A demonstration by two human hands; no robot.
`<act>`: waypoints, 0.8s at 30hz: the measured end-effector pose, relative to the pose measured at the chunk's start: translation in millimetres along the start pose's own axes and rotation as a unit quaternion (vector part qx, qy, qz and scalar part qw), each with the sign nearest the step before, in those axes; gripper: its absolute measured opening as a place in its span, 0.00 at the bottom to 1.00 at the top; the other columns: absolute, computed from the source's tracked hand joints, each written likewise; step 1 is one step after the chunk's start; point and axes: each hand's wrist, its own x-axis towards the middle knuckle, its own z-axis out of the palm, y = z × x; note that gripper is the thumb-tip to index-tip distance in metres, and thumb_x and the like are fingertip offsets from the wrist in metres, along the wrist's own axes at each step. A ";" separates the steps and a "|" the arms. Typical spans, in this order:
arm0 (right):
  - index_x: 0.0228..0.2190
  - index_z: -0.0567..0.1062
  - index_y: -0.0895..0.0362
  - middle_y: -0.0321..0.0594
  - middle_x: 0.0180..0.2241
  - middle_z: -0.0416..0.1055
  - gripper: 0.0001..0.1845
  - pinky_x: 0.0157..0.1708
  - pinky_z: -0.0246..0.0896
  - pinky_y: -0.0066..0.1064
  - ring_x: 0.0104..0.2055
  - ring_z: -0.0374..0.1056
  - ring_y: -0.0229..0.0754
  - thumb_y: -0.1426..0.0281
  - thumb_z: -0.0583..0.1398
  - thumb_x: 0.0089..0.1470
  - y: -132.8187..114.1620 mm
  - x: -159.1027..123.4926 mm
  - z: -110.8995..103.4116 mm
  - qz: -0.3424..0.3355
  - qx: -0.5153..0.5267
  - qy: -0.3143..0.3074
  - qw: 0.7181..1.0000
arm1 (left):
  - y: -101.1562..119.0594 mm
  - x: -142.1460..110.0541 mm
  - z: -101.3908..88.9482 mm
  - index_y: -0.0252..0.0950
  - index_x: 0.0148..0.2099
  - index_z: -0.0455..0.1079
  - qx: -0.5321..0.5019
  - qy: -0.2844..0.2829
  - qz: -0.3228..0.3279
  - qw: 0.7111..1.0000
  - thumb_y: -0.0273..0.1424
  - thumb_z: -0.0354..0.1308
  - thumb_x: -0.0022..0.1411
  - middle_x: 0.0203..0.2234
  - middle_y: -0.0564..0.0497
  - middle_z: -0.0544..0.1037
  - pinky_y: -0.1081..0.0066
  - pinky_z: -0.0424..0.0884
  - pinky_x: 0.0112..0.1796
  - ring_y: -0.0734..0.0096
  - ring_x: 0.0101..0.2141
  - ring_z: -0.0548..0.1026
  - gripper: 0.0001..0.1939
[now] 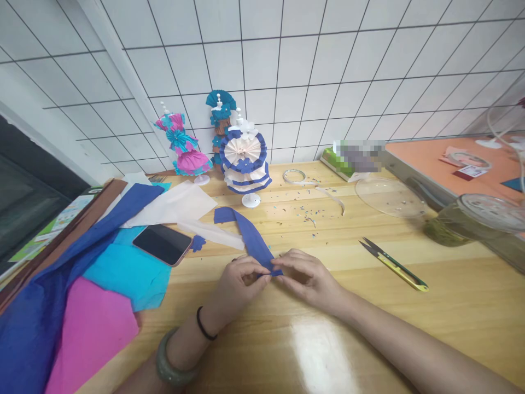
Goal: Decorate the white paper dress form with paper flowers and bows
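A blue crepe paper strip (255, 241) runs across the table toward me, its near end pinched between both hands. My left hand (241, 279) grips that end with thumb and forefinger. Close beside it, my right hand (305, 273) pinches the same end, which looks folded into a small narrow piece. The strip's far end lies flat on the wood near a white paper strip (215, 232). A small blue paper flower (198, 243) rests left of the strip, by a phone (163, 244). To the right lie yellow-and-green thread snips (394, 264), blades pointing away.
Three small dress stands with paper dresses, one blue and white (245, 158), stand by the tiled wall. Blue, turquoise (127, 268) and pink paper sheets (96, 334) cover the left. A tape roll (294, 175), paper scraps, a clear lid (389, 197) and a jar (451, 224) sit toward the right.
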 end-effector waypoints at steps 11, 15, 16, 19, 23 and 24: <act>0.39 0.73 0.53 0.42 0.33 0.74 0.11 0.36 0.63 0.33 0.35 0.68 0.40 0.73 0.57 0.52 3.4 -0.4 2.8 0.038 0.037 0.017 0.998 | 1.3 0.5 0.0 0.37 0.32 0.75 0.007 0.016 0.039 0.999 0.26 0.55 0.54 0.28 0.48 0.78 0.69 0.66 0.35 0.69 0.31 0.73 0.08; 0.35 0.74 0.55 0.43 0.32 0.73 0.08 0.35 0.63 0.32 0.34 0.68 0.40 0.69 0.57 0.53 6.1 -2.2 2.0 0.086 0.042 0.002 0.995 | -3.5 -0.9 1.5 0.35 0.35 0.75 -0.040 0.021 -0.017 0.999 0.28 0.55 0.55 0.27 0.48 0.78 0.70 0.67 0.34 0.70 0.30 0.73 0.08; 0.35 0.74 0.56 0.43 0.32 0.73 0.08 0.35 0.63 0.31 0.33 0.68 0.40 0.69 0.56 0.54 6.4 -2.4 1.6 0.095 0.049 -0.001 0.994 | -4.3 -1.5 1.9 0.35 0.37 0.74 -0.056 0.020 -0.041 0.997 0.29 0.55 0.55 0.27 0.48 0.78 0.70 0.67 0.34 0.70 0.30 0.73 0.08; 0.33 0.74 0.56 0.42 0.31 0.72 0.08 0.35 0.62 0.31 0.34 0.68 0.39 0.68 0.55 0.55 5.4 -2.0 0.0 0.110 0.079 -0.008 0.991 | -3.8 -2.6 2.2 0.34 0.40 0.70 -0.112 0.007 -0.098 0.989 0.29 0.54 0.55 0.27 0.49 0.77 0.72 0.68 0.32 0.71 0.29 0.73 0.10; 0.33 0.75 0.56 0.42 0.32 0.71 0.10 0.36 0.62 0.31 0.35 0.67 0.39 0.68 0.54 0.55 3.1 -0.8 -1.1 0.122 0.112 -0.023 0.986 | 0.6 -2.2 -0.4 0.34 0.34 0.70 -0.107 0.012 -0.098 0.989 0.29 0.52 0.56 0.25 0.52 0.75 0.74 0.66 0.30 0.73 0.28 0.71 0.07; 0.34 0.75 0.56 0.42 0.32 0.71 0.09 0.35 0.62 0.31 0.34 0.67 0.39 0.68 0.55 0.55 3.1 -0.8 -0.6 0.127 0.119 -0.023 0.984 | 1.3 -2.0 -1.1 0.34 0.33 0.71 -0.098 0.013 -0.089 0.991 0.28 0.51 0.56 0.25 0.51 0.75 0.74 0.66 0.31 0.73 0.28 0.71 0.07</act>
